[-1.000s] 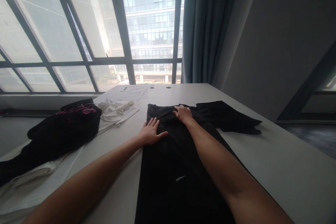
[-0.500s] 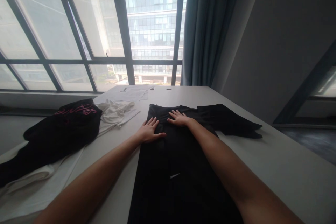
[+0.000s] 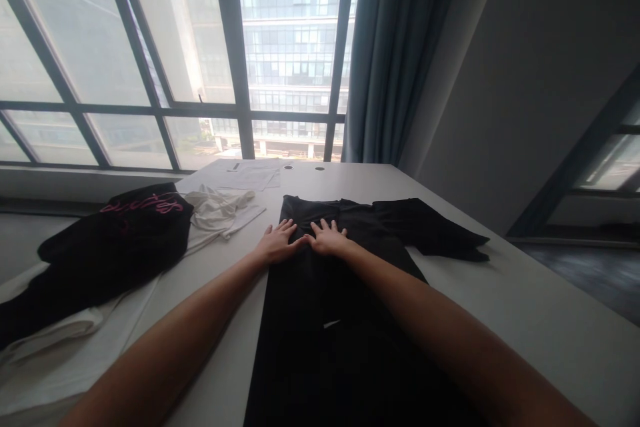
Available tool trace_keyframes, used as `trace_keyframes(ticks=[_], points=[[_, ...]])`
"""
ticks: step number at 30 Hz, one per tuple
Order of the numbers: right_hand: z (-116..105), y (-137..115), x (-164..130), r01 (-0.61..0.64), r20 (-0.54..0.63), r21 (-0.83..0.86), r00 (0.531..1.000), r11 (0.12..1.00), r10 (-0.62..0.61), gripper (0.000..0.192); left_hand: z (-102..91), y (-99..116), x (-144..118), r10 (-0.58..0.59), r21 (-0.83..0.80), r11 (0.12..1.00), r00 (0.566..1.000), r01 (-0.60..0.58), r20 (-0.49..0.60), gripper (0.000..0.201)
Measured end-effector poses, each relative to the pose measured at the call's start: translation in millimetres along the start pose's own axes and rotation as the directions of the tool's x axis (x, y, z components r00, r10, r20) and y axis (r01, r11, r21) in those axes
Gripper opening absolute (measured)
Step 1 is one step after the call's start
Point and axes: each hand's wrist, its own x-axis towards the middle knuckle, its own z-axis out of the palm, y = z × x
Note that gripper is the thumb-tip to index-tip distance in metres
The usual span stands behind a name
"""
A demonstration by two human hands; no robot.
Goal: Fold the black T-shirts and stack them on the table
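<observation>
A long black garment (image 3: 295,333) lies spread over the white table, running from near its far part toward me. Its kind I cannot make out for certain. One dark section (image 3: 435,227) of cloth stretches out to the right and ends in points. My left hand (image 3: 278,242) rests flat on the garment's left edge, fingers spread. Beside it, my right hand (image 3: 327,239) lies open on the same cloth, with the two thumbs meeting or nearly so. Lower down, a small white sliver (image 3: 331,324) shows on the black cloth; whether it is a mark or a gap is unclear.
On the left lie a black garment with pink lettering (image 3: 150,213), a crumpled white cloth (image 3: 215,210) and more white fabric (image 3: 95,353). White sheets (image 3: 255,175) sit at the back of the table (image 3: 510,320). Beyond are windows and a blue-grey curtain (image 3: 390,67).
My right hand has slid left and slightly toward me over the cloth, closer to my left hand. My left hand has shifted slightly left. The view has tilted a little.
</observation>
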Motion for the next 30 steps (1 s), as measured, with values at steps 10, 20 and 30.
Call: trace_keyframes(ticks=[10, 20, 30], points=[[-16.6, 13.5, 46.4, -0.025, -0.013, -0.083, 1.000, 0.996, 0.024, 0.072, -0.1, -0.5, -2.2, -0.023, -0.100, 0.995, 0.993, 0.011, -0.113, 0.066], [-21.7, 17.2, 42.0, -0.079, -0.149, -0.166, 0.987, 0.983, 0.055, 0.073, -1.0, -3.0, 3.0, -0.044, -0.043, 0.998, 0.999, 0.043, -0.029, 0.060], [-23.1, 25.2, -36.3, -0.206, -0.009, -0.111, 0.978, 0.972, 0.207, 0.083, -21.6, -42.7, -1.1, -0.165, 0.057, 0.985, 0.984, 0.161, 0.072, 0.064]])
